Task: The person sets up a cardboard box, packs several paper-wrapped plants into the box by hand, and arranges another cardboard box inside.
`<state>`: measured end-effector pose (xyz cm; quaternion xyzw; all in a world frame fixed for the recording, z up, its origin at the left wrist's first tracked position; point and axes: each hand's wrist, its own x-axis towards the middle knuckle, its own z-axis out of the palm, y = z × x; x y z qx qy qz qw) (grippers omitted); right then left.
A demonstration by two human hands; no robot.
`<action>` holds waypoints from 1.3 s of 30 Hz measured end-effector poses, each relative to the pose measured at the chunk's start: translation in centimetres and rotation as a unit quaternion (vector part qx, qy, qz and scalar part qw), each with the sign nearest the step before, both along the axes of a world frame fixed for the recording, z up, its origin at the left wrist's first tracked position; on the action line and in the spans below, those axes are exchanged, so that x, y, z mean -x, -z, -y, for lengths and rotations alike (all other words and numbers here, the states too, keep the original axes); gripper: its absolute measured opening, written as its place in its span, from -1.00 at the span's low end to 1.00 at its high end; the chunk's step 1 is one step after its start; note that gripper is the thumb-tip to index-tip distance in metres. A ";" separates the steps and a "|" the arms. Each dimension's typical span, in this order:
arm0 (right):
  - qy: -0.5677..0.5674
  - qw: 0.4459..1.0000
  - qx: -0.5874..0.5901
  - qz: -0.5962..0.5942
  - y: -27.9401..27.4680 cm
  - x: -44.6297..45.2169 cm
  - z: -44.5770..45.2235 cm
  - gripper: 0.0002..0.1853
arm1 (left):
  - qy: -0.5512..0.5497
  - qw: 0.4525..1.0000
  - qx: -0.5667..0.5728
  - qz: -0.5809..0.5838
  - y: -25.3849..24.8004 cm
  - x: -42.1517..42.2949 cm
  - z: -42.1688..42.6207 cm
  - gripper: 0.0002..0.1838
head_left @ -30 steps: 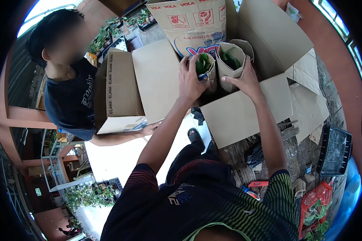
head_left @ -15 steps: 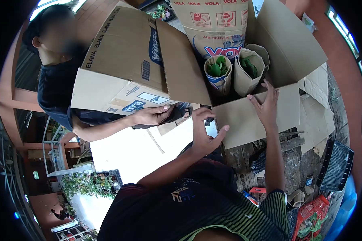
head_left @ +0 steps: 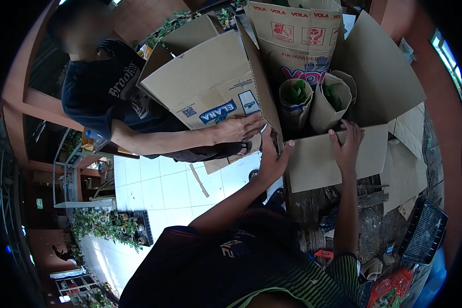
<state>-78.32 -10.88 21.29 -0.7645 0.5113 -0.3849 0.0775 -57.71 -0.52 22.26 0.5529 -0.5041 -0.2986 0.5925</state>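
Observation:
An open cardboard box (head_left: pixel 339 164) stands in front of me, with two paper-wrapped plants in it, a left wrapped plant (head_left: pixel 295 114) and a right wrapped plant (head_left: pixel 325 114). Green leaves show at their tops. Behind them rises a tall cardboard wrap (head_left: pixel 303 51) printed VOLA. My right hand (head_left: pixel 348 146) grips the rim of the box's front wall, fingers over the edge. At the box's front left corner is my left hand (head_left: pixel 273 160), thumb and forefinger apart; its other fingers are partly hidden.
To the left a person (head_left: pixel 113 97) in a dark shirt holds an ELANA carton (head_left: pixel 205 87) against the open box's side. A black tray (head_left: pixel 425 231) and a red basket (head_left: pixel 390 287) lie on the wooden table (head_left: pixel 313 205) at right. Potted plants (head_left: pixel 110 226) stand on the floor.
The ELANA carton has turned and tipped more upright, with the person's hand now near its right edge. My left hand has moved right and closer to the box corner. My right hand stays at the rim.

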 end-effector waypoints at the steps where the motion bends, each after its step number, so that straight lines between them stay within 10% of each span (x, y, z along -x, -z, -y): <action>1: 0.002 1.000 -0.003 0.004 0.0 -0.1 0.0 -0.52 | -0.002 1.000 0.002 -0.001 0.0 -0.2 0.3 -0.23; 13: 0.009 1.000 0.012 -0.024 0.5 -0.6 0.2 -0.49 | 0.002 0.981 -0.006 0.192 -1.2 -0.7 0.4 -0.30; 25: 0.012 0.999 0.026 -0.041 1.8 -0.7 0.4 -0.47 | 0.012 0.975 -0.078 0.206 -1.4 0.6 -1.4 0.07; 39: 0.023 0.998 0.015 -0.053 1.9 -0.8 0.4 -0.46 | 0.029 0.971 -0.124 0.205 -4.3 -0.8 -2.9 -0.05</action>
